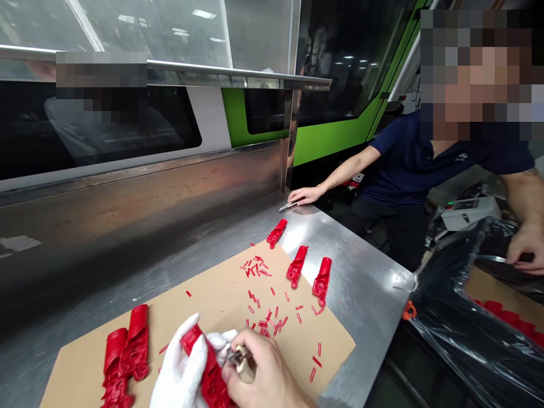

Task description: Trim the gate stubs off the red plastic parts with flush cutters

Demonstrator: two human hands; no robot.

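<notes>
My left hand point(172, 374), in a white glove, is closed around a red moulded plastic part point(209, 374) at the bottom of the view. Against the side of that part, my bare right hand point(267, 368) grips a small tool with a beige handle point(246, 371); its metal end is mostly hidden by my fingers. Two similar red parts point(138, 340) lie together on the cardboard sheet point(204, 283) to the left. Beyond my hands, many short red plastic scraps point(266, 326) are scattered over the cardboard.
Three more red parts point(297, 266) rest near the cardboard's right edge on the metal table point(357, 272). Across the corner a co-worker's hand point(308, 195) holds a slim metal tool point(289, 205). Black plastic sheeting point(450, 283) lines a box with red parts at right.
</notes>
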